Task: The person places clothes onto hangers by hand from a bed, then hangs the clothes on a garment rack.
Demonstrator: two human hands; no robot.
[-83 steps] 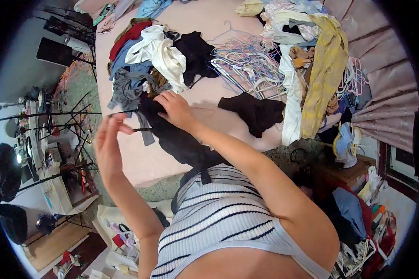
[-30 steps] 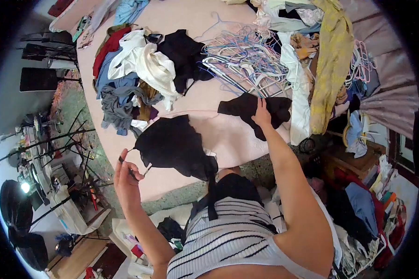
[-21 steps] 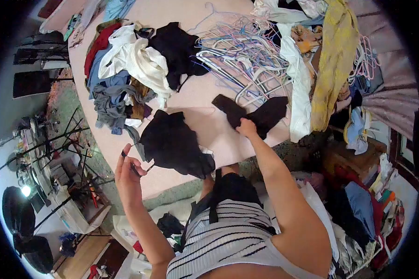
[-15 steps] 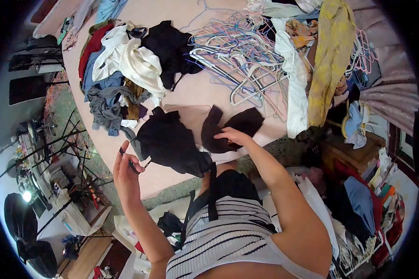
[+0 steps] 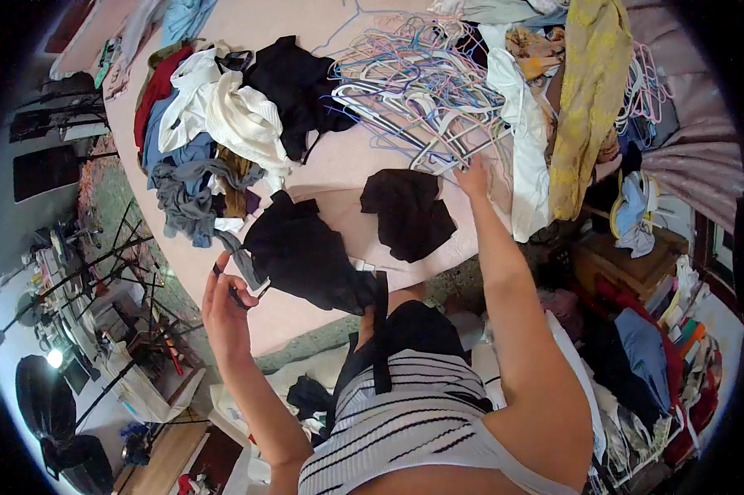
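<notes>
My right hand [image 5: 473,178] is at the near edge of a tangled heap of plastic clothes hangers [image 5: 425,91], its fingers closed on the corner of a hanger [image 5: 448,165]. Below it on the pink bed cover lies a dark brown garment [image 5: 409,216], loosely spread. My left hand [image 5: 230,301] is raised at the near left edge of the bed, fingers curled around a small dark item with a pale edge, too small to make out. Just right of that hand a crumpled black garment [image 5: 302,252] with straps lies on the bed edge.
At the far left of the bed is a clothes pile [image 5: 211,124] with a black top [image 5: 293,91] beside it. White and yellow garments [image 5: 586,107] lie on the right. Tripods and a lamp [image 5: 54,358] stand left; more clothes [image 5: 636,355] hang at lower right.
My right hand has let go of the brown garment and moved up and right to the hangers. The brown garment now lies in a different shape. My left hand has hardly moved.
</notes>
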